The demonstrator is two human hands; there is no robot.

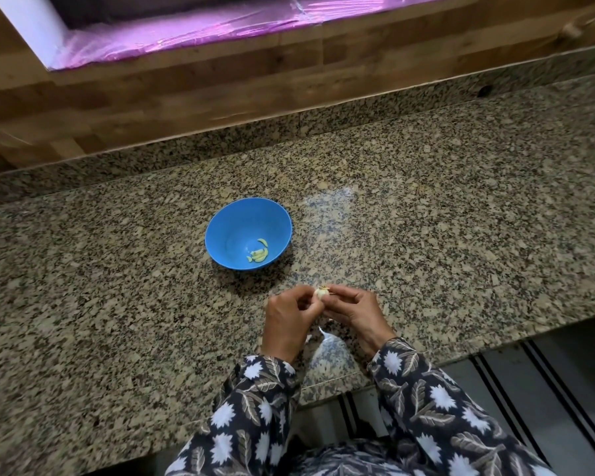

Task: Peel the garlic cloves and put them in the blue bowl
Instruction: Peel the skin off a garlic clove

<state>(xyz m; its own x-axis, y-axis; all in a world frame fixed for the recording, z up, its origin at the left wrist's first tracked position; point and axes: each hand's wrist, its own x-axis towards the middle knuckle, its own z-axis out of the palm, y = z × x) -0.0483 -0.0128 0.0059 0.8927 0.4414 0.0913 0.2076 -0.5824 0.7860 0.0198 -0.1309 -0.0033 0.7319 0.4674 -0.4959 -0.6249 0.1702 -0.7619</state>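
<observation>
The left hand (287,319) and right hand (356,312) both pinched the garlic (321,293) between them, where a slip while peeling could have flicked it short of the blue bowl (231,228) just beyond them.

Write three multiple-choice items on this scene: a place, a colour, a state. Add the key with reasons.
1. Where does the bowl stand? A) on the counter, beyond the left hand and right hand B) on the floor C) on the sill
2. The bowl's colour? A) red B) blue C) white
3. The bowl is: A) empty B) upturned C) holding a few pale cloves
1A, it rests on granite past the hands; 2B, its wall is blue; 3C, cloves lie at its bottom.
</observation>
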